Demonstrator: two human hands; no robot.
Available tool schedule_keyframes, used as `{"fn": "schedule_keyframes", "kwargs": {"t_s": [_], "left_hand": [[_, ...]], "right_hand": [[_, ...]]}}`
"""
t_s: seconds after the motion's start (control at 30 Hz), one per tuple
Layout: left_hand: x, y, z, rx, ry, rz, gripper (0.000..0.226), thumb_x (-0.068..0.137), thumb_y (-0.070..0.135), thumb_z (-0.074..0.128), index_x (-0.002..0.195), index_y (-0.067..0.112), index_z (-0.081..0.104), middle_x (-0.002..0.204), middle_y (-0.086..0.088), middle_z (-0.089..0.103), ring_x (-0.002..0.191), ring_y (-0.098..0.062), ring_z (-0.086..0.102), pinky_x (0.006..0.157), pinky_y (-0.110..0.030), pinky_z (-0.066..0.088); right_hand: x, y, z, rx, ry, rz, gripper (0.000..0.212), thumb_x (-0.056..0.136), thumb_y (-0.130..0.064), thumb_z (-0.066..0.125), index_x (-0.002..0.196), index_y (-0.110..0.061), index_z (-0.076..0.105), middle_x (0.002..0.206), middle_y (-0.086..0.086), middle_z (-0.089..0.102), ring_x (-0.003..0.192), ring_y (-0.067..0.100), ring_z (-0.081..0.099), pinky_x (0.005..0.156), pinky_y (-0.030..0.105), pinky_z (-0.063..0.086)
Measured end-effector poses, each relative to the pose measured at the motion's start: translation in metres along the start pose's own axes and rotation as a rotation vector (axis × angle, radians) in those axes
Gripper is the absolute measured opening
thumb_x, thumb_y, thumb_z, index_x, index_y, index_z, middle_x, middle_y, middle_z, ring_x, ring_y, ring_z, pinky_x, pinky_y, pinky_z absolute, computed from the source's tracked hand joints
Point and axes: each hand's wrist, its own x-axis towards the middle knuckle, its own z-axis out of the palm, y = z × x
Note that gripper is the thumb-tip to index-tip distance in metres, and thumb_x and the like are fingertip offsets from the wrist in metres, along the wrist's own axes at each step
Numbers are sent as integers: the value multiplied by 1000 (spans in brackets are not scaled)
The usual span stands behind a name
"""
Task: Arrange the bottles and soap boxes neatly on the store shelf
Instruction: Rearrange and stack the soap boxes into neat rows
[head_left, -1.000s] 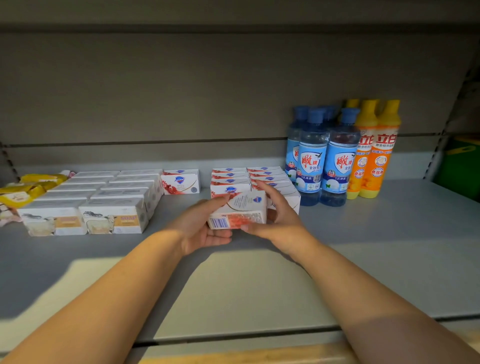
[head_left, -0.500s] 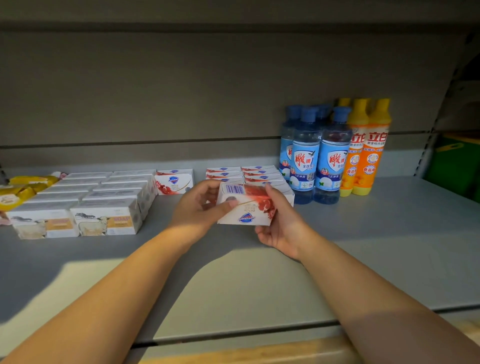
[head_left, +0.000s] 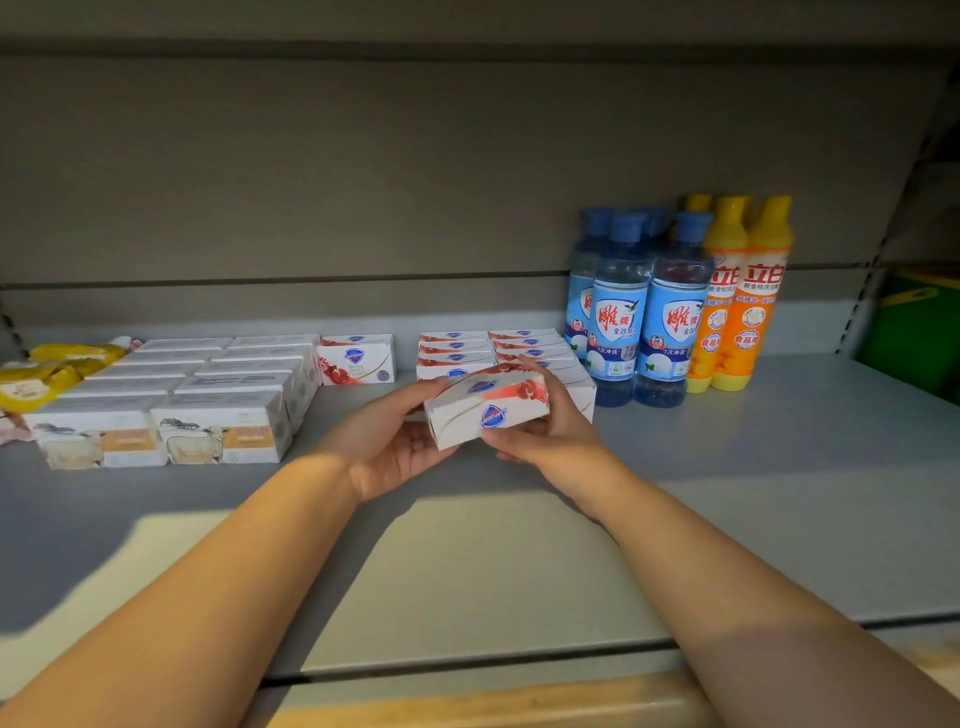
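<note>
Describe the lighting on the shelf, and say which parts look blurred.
Head view: a bright patch lights the front of the shelf; the back is dim. Same view: the print on the held soap box looks slightly smeared; the blue bottles read sharper.

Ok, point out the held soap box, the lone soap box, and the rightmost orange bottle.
held soap box (head_left: 492, 415): head view, front face logo.
lone soap box (head_left: 356, 359): head view, front face.
rightmost orange bottle (head_left: 759, 312): head view, label middle.
</note>
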Motion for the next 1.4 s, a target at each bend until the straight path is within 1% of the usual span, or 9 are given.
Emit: {"fn": "schedule_keyframes", "kwargs": {"t_s": [0.17,0.33,0.43,0.6,0.77,0.97,1.07,1.27,1.4], "left_hand": [[-1,-1,1,101,-20,-95,42,86,43,59,112,10,62,81,-9,63,52,-13,64,48,-23,56],[-1,-12,13,385,-22,202,50,86,64,36,108,27,61,97,-5,73,83,-19,71,72,-32,59],[-1,-22,14,569,-71,417,34,82,47,58,109,26,60,103,2,70,93,-13,67,84,-36,56],[6,-18,15,176,53,419,20,90,19,60,106,11,53,97,-9,66,81,-21,68,65,-29,58],[8,-11,3,79,-7,162,32,90,38,57,104,10,61,78,-7,69,60,-16,67,57,-26,57],[5,-14,2,264,-175,-152,43,97,39,39,89,5,64,64,-12,65,49,-18,64,49,-27,57],[2,-12,-1,413,-245,-142,47,89,44,45,96,2,64,74,-17,68,60,-23,69,57,-30,59],[7,-4,-1,566,12,235,40,94,42,48,110,9,64,95,-8,73,89,-22,69,87,-40,55],[-1,-8,4,477,-128,375,42,74,44,61,107,20,65,103,-2,73,94,-15,69,77,-28,57]], "right_hand": [[2,-1,-1,14,90,-55,60,67,-10,82,117,-24,53,104,-5,70,96,10,66,82,31,54],[2,-6,2,29,193,87,46,67,-38,79,103,-25,53,92,0,69,60,10,64,53,27,53],[2,-9,3,4,223,169,36,73,-49,71,96,-26,55,89,4,69,50,12,63,49,27,53],[-2,-14,5,58,229,97,23,85,-35,65,91,-16,53,80,13,60,41,12,54,42,26,51],[-7,-8,15,-63,108,-196,42,74,-9,77,104,-30,55,99,1,68,81,13,66,70,30,55],[-10,-3,20,-219,120,-284,65,61,-25,86,110,-45,47,113,-12,62,106,3,56,92,24,47],[-11,0,20,-287,76,-220,74,59,-27,86,103,-59,36,107,-24,59,100,-13,53,79,3,42],[-8,-2,13,-436,100,-174,64,60,-24,83,107,-45,44,109,-19,56,100,-4,55,77,9,43],[-7,-4,8,-807,135,-183,80,56,-30,77,129,-33,44,122,-8,41,116,9,40,89,18,37]]}}
